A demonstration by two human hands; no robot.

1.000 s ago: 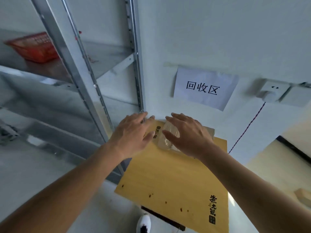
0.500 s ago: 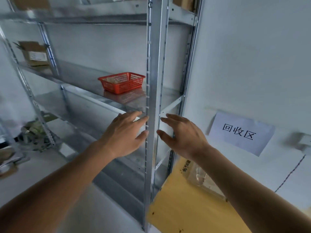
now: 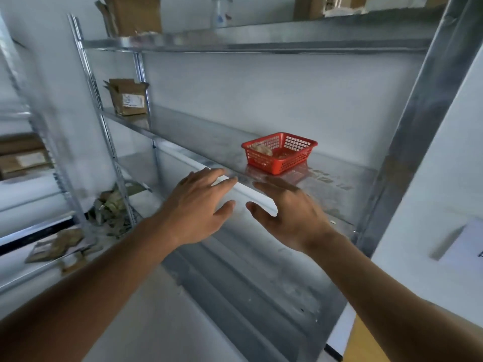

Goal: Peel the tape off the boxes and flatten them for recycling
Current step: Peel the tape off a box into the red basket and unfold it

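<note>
Both hands, left hand (image 3: 198, 210) and right hand (image 3: 290, 215), fingers spread and empty, well apart from the cardboard box (image 3: 128, 96).

There is a single view, from a camera worn on the person's head. It looks forward and slightly down into a metal shelf rack (image 3: 261, 45) that stands close in front and fills most of the frame, its right post near and its left end farther off. Both forearms reach in from the near edge. The wide lens bends the posts.
</note>
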